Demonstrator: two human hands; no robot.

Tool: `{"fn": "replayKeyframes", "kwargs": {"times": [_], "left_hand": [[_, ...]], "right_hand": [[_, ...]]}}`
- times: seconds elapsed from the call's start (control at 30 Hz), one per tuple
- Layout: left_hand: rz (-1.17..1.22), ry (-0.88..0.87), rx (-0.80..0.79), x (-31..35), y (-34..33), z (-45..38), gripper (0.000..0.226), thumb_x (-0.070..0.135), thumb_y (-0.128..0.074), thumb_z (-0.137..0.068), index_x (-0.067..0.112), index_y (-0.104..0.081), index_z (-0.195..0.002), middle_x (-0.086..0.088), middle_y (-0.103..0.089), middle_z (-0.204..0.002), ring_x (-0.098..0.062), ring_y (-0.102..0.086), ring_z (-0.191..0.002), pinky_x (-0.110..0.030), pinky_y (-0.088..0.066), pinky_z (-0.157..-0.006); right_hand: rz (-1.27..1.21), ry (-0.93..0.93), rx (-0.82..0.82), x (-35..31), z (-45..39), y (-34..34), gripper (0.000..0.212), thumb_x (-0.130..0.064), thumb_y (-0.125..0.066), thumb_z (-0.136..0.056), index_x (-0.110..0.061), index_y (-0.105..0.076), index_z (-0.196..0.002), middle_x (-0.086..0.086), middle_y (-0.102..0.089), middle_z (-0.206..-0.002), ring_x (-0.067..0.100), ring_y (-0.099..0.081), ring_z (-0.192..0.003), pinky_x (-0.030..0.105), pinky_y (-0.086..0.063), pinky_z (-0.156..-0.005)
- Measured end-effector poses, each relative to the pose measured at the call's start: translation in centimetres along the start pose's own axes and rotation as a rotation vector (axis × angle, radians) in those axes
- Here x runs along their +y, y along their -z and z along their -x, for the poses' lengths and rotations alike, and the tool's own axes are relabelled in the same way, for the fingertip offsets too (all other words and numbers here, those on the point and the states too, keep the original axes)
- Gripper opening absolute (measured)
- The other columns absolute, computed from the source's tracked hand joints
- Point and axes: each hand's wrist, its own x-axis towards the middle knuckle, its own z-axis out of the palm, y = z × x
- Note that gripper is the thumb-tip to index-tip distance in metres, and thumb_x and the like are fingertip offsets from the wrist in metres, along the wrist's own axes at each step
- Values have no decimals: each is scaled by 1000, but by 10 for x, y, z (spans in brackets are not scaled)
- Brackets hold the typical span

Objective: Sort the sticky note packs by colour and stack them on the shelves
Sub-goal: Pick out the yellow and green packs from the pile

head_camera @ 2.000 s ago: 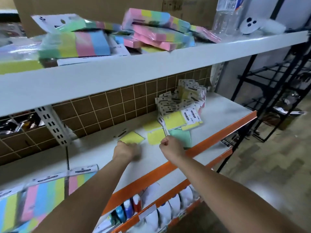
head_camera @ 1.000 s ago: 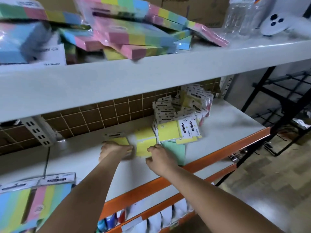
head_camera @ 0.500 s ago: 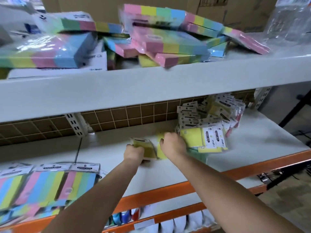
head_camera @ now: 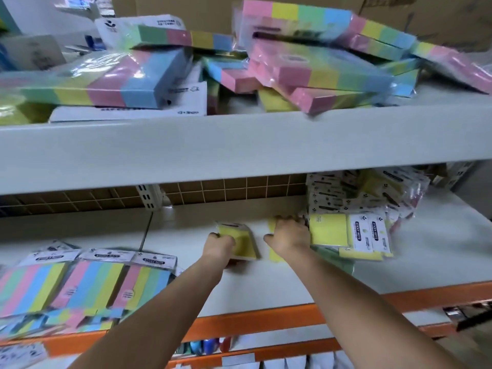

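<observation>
Both arms reach onto the middle white shelf (head_camera: 266, 286). My left hand (head_camera: 218, 246) grips a small yellow sticky note pack (head_camera: 243, 243) tilted up off the shelf. My right hand (head_camera: 288, 235) lies palm down over another yellow pack (head_camera: 274, 255) flat on the shelf, with the fingers reaching toward the pile of small packs (head_camera: 354, 209) heaped at the right against the tiled wall. A yellow pack (head_camera: 330, 230) lies at the pile's front, with a green pack (head_camera: 338, 259) under it.
Striped multicolour packs (head_camera: 80, 286) lie in a row at the left of the same shelf. The upper shelf (head_camera: 239, 145) carries a loose heap of large striped packs (head_camera: 314, 67). An orange rail (head_camera: 255, 323) edges the shelf front, with bottles below it.
The view has tilted up and swung left. My left hand has lifted its yellow pack off the shelf, and my right hand has slid further back over the second yellow pack.
</observation>
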Motion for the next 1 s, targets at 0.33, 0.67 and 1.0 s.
{"fn": "replayKeyframes", "kwargs": {"times": [0.33,0.67,1.0], "left_hand": [[16,44,3,-2,-11,-9,31,11,-34,-91,8,-46,-119,-18,-55,-115,-38,-56,-108,-51,-49,-94],[236,26,-104,-5,-13,18,30,30,-47,-95,4,-63,-99,-14,-64,-78,-27,-59,-65,-28,-47,-52],[244,-42,-72,-8,3,24,30,6,-40,-90,4,-46,-119,-25,-60,-104,-37,-65,-70,-32,-54,-55]], "right_hand": [[93,264,107,-7,36,16,27,-11,-41,-95,-6,-63,-110,14,-68,-106,30,-65,-99,27,-38,-68],[-29,542,121,-26,79,0,34,-13,-43,-95,-8,-53,-127,11,-58,-130,27,-49,-124,37,-40,-99],[-143,272,181,-15,76,10,31,-23,-43,-93,-11,-56,-119,6,-62,-116,23,-53,-112,31,-44,-85]]}}
